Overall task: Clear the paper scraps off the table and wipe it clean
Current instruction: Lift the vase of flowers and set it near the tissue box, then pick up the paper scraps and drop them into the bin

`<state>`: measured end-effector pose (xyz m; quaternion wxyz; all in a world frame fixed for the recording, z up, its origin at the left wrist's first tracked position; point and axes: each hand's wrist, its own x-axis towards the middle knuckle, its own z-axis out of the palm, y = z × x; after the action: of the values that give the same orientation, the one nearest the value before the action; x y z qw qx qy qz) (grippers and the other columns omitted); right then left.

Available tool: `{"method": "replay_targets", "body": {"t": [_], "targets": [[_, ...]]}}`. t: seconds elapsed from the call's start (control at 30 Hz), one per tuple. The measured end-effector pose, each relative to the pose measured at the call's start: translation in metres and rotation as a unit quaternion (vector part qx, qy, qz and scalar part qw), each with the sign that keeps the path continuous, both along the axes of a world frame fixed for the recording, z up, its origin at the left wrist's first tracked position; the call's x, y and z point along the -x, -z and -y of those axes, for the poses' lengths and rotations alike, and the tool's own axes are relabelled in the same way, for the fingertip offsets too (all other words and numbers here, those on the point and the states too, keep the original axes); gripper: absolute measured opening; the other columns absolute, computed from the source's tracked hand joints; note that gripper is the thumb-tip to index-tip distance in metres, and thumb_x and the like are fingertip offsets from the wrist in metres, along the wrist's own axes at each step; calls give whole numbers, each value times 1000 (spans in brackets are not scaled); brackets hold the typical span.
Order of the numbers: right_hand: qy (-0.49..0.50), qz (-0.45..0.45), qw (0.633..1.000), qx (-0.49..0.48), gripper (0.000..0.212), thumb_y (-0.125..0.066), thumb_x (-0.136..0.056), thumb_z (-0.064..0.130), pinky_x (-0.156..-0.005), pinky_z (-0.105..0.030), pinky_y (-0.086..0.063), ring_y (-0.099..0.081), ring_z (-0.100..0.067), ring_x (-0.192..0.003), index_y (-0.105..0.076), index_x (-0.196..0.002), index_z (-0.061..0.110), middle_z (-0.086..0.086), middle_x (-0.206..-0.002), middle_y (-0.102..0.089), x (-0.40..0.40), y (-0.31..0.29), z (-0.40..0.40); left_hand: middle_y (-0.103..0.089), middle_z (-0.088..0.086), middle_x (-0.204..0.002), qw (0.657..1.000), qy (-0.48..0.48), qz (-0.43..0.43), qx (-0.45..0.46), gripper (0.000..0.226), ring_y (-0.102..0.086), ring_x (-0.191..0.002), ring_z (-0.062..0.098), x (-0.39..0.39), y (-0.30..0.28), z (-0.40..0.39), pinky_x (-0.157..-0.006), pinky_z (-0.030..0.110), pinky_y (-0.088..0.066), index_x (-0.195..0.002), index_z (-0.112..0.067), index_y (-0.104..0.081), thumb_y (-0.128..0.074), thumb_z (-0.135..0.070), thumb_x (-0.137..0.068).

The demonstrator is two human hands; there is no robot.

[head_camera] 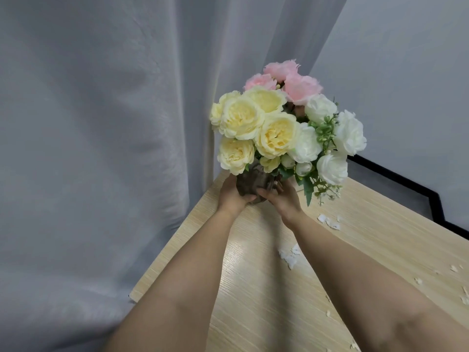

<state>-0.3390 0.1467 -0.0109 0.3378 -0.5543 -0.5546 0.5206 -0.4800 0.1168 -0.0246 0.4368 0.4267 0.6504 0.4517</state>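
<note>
A glass vase (250,185) filled with yellow, white and pink flowers (279,128) stands at the far left corner of the light wooden table (253,301). My left hand (232,195) grips the vase from the left and my right hand (281,199) grips it from the right. White paper scraps lie on the table: one cluster between my forearms (289,255), another to the right of my right wrist (328,222), and several small scraps near the right edge (456,283).
A grey curtain (101,123) hangs along the table's left side and behind the vase. A pale wall with a black baseboard (406,184) runs along the table's far right side. The table's left edge (172,240) is close to the curtain.
</note>
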Motion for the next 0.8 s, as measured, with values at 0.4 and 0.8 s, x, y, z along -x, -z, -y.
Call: {"method": "replay_targets", "body": {"t": [0.4,0.8], "targets": [[17,56,998,8,93,-81,-63,44,-106,-45,-39,-48,-22,-126,-36,-142,26,-1,-140,-48,2,-7,19,-59,5,-123,999,20,2,32,67,-56,-114,22,-3,0,19,-96,33,-47,-137,-17,-38,-69,-5,-79],[78,66,995,22,73,-75,-79,18,-97,-29,-41,-48,-23,-123,-38,-142,13,-7,-138,-48,-74,-15,41,-55,10,-130,992,-59,-5,114,65,-53,-118,28,-61,2,25,-79,17,-36,-144,-11,-30,-61,-9,-86]]}}
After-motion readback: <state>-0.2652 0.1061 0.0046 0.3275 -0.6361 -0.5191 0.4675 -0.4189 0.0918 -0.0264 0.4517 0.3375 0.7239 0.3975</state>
